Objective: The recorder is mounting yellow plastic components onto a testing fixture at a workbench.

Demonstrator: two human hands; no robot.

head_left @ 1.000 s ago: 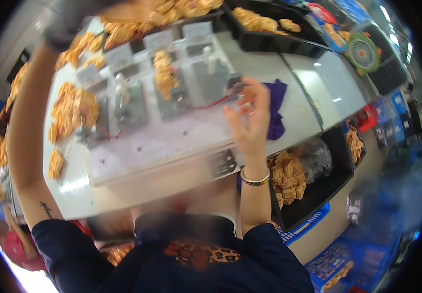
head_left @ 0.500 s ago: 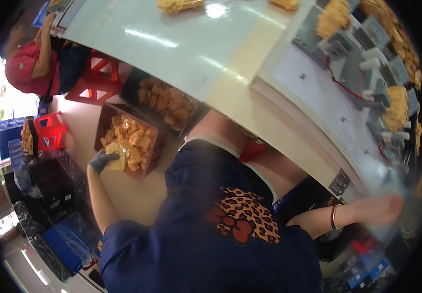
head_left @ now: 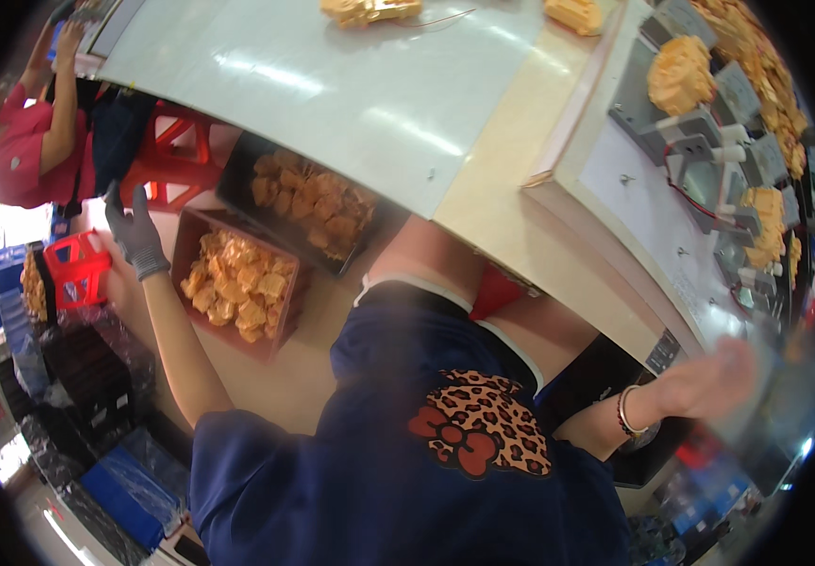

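Note:
In a grey glove, my left hand [head_left: 136, 231] is raised with fingers spread and nothing in it, beside the reddish crate [head_left: 286, 297]. That crate holds many yellow moulded parts [head_left: 237, 274]. My right hand [head_left: 723, 377], bare and smeared by motion, is at the right by the near end of the raised work board [head_left: 605, 203]; whether it holds anything cannot be made out. Grey fixtures [head_left: 700, 151] with red wires stand on the board. One yellow moulded piece [head_left: 681, 75] sits on a fixture, and another yellow moulded piece [head_left: 764, 222] farther along.
A black crate [head_left: 341, 269] of more parts stands under the table [head_left: 313, 113]. On the tabletop lies a yellow part [head_left: 369, 9] with a thin wire. A co-worker in a red shirt [head_left: 25, 151] is at far left by a red stool [head_left: 176, 156]. Dark crates [head_left: 86, 377] are stacked at left.
My left hand has let go of a yellow part at the crate and moved up and left, fingers spread. My right hand has moved slightly left and stays blurred. The view has shifted a little.

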